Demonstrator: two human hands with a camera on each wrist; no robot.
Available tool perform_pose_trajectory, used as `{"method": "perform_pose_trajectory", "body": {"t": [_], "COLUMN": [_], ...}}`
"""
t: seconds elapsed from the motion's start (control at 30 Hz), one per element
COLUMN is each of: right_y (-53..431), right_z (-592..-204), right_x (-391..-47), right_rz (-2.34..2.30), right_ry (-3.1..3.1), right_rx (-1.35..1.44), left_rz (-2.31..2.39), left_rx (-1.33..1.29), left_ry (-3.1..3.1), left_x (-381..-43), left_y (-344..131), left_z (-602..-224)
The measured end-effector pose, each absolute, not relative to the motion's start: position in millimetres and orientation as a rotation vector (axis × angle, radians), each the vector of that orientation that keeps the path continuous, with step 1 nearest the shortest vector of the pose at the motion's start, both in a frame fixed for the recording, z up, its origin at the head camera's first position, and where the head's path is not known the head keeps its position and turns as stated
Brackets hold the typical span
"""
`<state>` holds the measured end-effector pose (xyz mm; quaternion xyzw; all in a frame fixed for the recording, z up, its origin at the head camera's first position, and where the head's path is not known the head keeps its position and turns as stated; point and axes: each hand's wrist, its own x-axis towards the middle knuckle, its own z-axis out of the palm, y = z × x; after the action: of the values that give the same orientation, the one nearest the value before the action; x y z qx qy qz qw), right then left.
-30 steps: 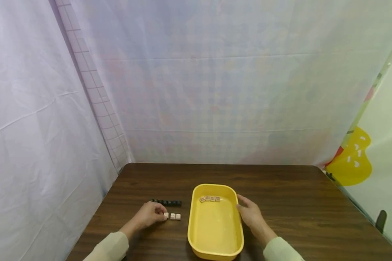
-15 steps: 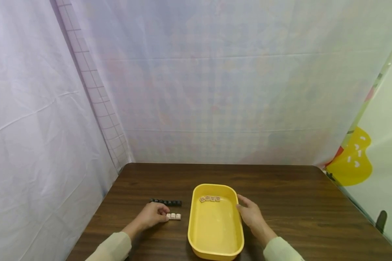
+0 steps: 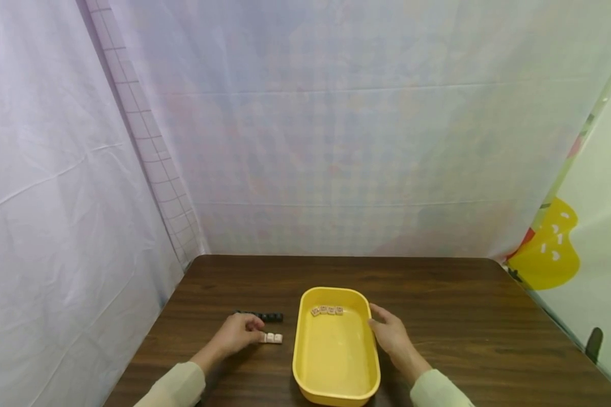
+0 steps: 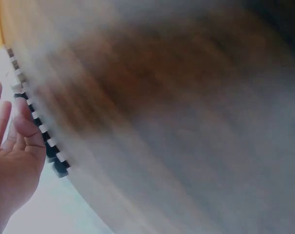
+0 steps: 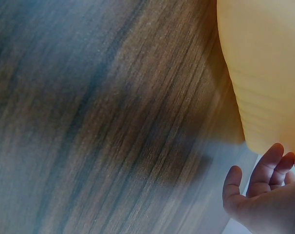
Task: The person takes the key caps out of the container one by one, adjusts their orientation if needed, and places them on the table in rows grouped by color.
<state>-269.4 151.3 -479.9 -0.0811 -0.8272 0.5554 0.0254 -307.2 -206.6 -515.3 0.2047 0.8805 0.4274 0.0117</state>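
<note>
In the head view my left hand [image 3: 232,334] is at the left end of a short row of small white blocks [image 3: 271,338] with marks on top, like keycaps. Its thumb and a finger pinch the end block, which they partly cover. Just beyond lies a row of small black blocks [image 3: 272,317], partly behind that hand. My right hand [image 3: 393,338] touches the outer right wall of a yellow tray [image 3: 298,362], its fingers fairly straight. Inside the tray's far end sit several small tan blocks [image 3: 331,310]. The right wrist view shows that hand [image 5: 264,195] beside the tray's wall [image 5: 264,63].
Everything stands on a dark wood-grain table [image 3: 463,316]. Pale curtains [image 3: 336,141] hang behind it and to the left. A yellow printed shape [image 3: 547,251] shows on the sheet at the right.
The white block at my left fingertips has moved right and closed the gap to the other white blocks. My right hand and the tray have stayed in place.
</note>
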Motion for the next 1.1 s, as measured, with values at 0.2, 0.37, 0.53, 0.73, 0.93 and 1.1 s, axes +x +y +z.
{"method": "perform_pose_trajectory", "body": {"t": [0.2, 0.37, 0.53, 0.73, 0.93, 1.1], "right_y": [152, 152, 151, 150, 150, 152], "right_z": [-480, -479, -479, -480, -479, -477], "right_x": [-271, -271, -271, -269, -269, -270], "right_rz": [1.704, 1.684, 1.678, 1.676, 1.672, 1.67], "right_ry": [-2.56, -2.571, -2.572, -2.574, -2.572, -2.579], "right_rx": [-0.249, -0.255, -0.256, -0.242, -0.219, -0.221], "left_rz": [1.394, 1.437, 1.47, 1.401, 1.184, 1.027], "left_rx": [0.621, 0.634, 0.692, 0.751, 0.756, 0.768], "left_ry": [2.808, 2.763, 2.681, 2.647, 2.736, 2.797], "left_x": [-311, -317, -321, -329, -339, -345], "left_y": [-190, -160, -115, -64, -35, -26], "left_z": [-497, -477, -460, -458, -470, -479]}}
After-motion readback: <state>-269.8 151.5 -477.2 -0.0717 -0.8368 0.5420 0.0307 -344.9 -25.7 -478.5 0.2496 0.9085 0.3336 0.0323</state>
